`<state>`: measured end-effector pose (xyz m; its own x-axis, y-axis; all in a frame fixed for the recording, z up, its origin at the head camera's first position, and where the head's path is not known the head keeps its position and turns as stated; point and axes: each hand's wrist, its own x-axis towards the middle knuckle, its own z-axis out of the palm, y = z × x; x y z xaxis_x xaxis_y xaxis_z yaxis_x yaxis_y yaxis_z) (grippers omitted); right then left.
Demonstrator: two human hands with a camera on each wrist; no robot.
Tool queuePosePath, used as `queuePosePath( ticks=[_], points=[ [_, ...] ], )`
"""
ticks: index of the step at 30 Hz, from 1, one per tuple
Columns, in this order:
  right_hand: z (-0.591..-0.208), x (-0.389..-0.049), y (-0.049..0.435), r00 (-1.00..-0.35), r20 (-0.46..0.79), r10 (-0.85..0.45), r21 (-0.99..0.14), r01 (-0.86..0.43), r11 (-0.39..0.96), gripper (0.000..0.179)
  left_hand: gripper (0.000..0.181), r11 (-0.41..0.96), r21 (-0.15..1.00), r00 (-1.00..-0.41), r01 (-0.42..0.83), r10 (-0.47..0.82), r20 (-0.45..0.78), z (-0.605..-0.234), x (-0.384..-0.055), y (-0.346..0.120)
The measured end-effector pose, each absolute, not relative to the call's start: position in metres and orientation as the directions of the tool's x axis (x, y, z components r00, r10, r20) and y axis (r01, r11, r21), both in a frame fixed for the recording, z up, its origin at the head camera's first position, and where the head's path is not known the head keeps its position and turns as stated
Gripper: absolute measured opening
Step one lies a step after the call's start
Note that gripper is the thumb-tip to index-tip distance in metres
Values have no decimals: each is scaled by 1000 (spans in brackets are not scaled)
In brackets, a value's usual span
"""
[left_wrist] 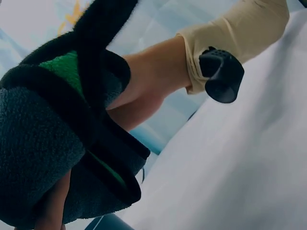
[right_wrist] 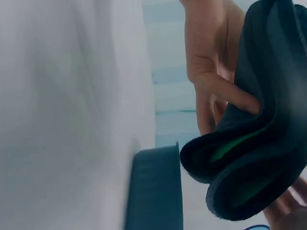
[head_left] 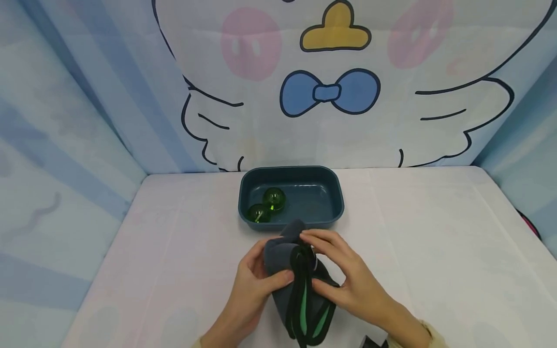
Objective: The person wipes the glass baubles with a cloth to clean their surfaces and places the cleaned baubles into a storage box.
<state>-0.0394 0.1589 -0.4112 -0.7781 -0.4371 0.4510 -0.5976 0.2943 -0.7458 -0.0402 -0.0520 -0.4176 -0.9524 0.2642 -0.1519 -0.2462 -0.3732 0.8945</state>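
Note:
Both hands hold a folded dark grey-blue towel (head_left: 280,261) with black edging and a green inner side, raised in front of the container. My left hand (head_left: 250,290) grips its left side, thumb across the front. On the right, my right hand (head_left: 354,275) pinches the folds between thumb and fingers. In the left wrist view the towel (left_wrist: 38,129) shows its fleecy outside and hides most of the left hand. From the right wrist, the left thumb presses the towel (right_wrist: 249,167), whose layers hang in loose folds.
A dark teal rectangular container (head_left: 309,203) stands at the table's back edge, just beyond the towel. Two green transparent balls (head_left: 274,198) lie in its left part. A pale cloth covers the table (head_left: 426,232); printed curtains rise behind and at the sides.

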Motion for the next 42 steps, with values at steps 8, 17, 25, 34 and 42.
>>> queuePosePath(
  ticks=[8,17,25,34,42],
  points=[
    [-415,-43,161,-686,552,-473,-676,-701,228,64,61,-384,892,-954,-239,263,-143,-417,-41,-50],
    [-417,-41,160,-724,558,-405,-661,-683,311,56,59,-349,905,-956,-243,244,-163,-418,-41,-48],
    [-413,-41,162,-763,511,-396,-689,-639,343,61,53,-322,922,-966,-213,210,-150,-416,-40,-46],
    [-409,-42,169,-715,518,-470,-667,-681,301,67,55,-348,908,-963,-232,212,-164,-413,-40,-48],
    [-414,-43,165,-667,592,-453,-642,-729,236,49,51,-352,910,-967,-218,203,-153,-413,-39,-49]
  ],
)
